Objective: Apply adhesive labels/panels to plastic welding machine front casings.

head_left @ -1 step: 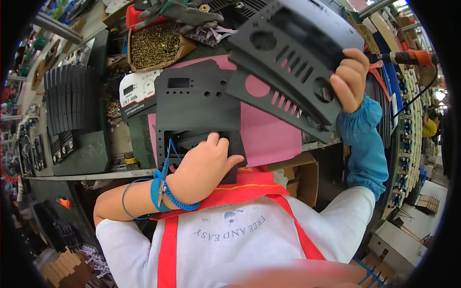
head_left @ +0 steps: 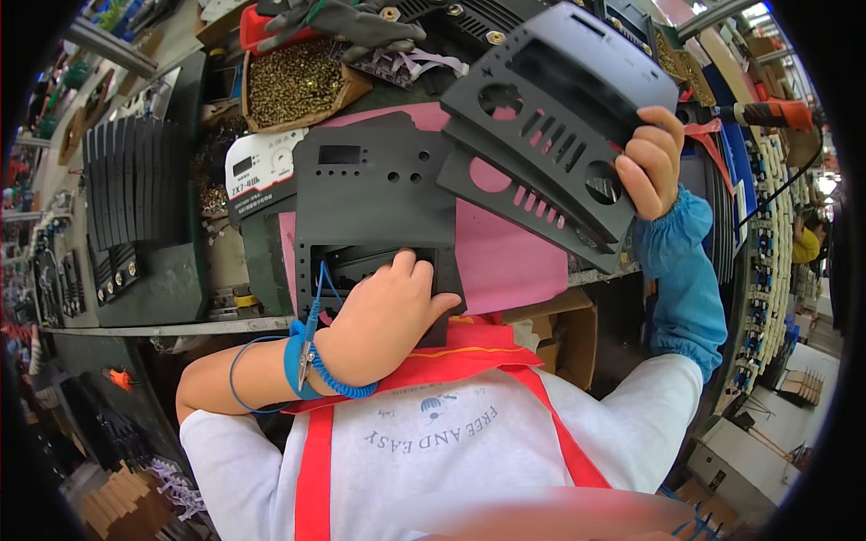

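A flat black panel (head_left: 374, 203) with a small rectangular window, round holes and a large cutout lies in front of me on a pink sheet (head_left: 505, 243). My left hand (head_left: 388, 293) has its fingers curled over the edge of that cutout, the thumb stretched to the right; a blue wrist strap (head_left: 298, 361) with a coiled cord circles the wrist. Raised at the right, my right hand (head_left: 651, 167) grips the edge of a bent black panel (head_left: 550, 126) with round holes and slots. A second slotted panel (head_left: 514, 203) hangs tilted beneath it; how it is held is hidden.
A cardboard box of small brass-coloured parts (head_left: 293, 90) and grey gloves (head_left: 361, 32) sit at the back. Black panels (head_left: 135, 185) stand in a row at left, near a white-and-red label plate (head_left: 262, 167). An orange-and-black tool (head_left: 776, 113) lies at right.
The panels in my right hand have swung slightly, their left end shifting right and down. That hand has dropped a little to the left. My left hand stays almost still.
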### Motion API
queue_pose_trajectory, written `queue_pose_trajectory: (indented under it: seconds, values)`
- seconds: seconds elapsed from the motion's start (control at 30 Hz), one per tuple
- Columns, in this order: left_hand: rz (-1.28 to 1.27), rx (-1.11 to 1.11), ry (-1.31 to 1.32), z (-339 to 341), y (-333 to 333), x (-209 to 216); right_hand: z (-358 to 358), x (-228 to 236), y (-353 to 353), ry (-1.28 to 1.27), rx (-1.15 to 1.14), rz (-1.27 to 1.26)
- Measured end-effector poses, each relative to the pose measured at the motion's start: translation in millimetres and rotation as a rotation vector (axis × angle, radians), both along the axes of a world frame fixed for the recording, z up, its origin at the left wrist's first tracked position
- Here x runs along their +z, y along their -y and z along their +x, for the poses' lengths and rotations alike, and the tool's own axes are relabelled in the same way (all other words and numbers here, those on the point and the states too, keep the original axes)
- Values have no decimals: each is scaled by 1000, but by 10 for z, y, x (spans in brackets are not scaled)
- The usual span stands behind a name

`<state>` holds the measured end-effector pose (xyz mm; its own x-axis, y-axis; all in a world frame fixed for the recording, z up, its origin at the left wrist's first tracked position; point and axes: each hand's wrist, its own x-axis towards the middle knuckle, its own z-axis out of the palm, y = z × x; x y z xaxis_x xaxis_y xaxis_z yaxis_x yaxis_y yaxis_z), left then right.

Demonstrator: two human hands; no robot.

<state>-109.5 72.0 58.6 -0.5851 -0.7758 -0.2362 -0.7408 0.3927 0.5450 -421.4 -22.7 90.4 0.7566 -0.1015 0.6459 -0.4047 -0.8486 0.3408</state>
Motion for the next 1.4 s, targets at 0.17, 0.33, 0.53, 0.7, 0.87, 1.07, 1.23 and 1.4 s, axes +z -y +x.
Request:
queue_pose_trajectory:
  seconds: [0.17, 0.33, 0.53, 0.7, 0.87, 1.07, 1.23, 1.4]
  values:
    - [-294, -173, 161, 66, -69, 49, -90, -347, -221, 81, -124, 132]
    - [-223, -107, -35, 398, -61, 202, 544, -305, -273, 313, -32, -45]
    - [96, 703, -1185, 1138, 303, 175, 1230, -804, -79, 226, 449, -94]
    - [434, 492, -768, 787, 255, -37, 1305, -892, -289, 151, 448, 26]
    - [565, 547, -677, 888, 275, -81, 947, -376, -715, -66, -175, 830]
    - [300, 561, -519, 785, 262, -81, 1058, -903, -508, 1198, -243, 1811]
    - [362, 778, -1296, 824, 307, -76, 1485, -835, -390, 1542, 224, 2167]
    - [922, 778, -1333, 857, 270, -294, 1623, -584, -451, 1279, 126, 2225]
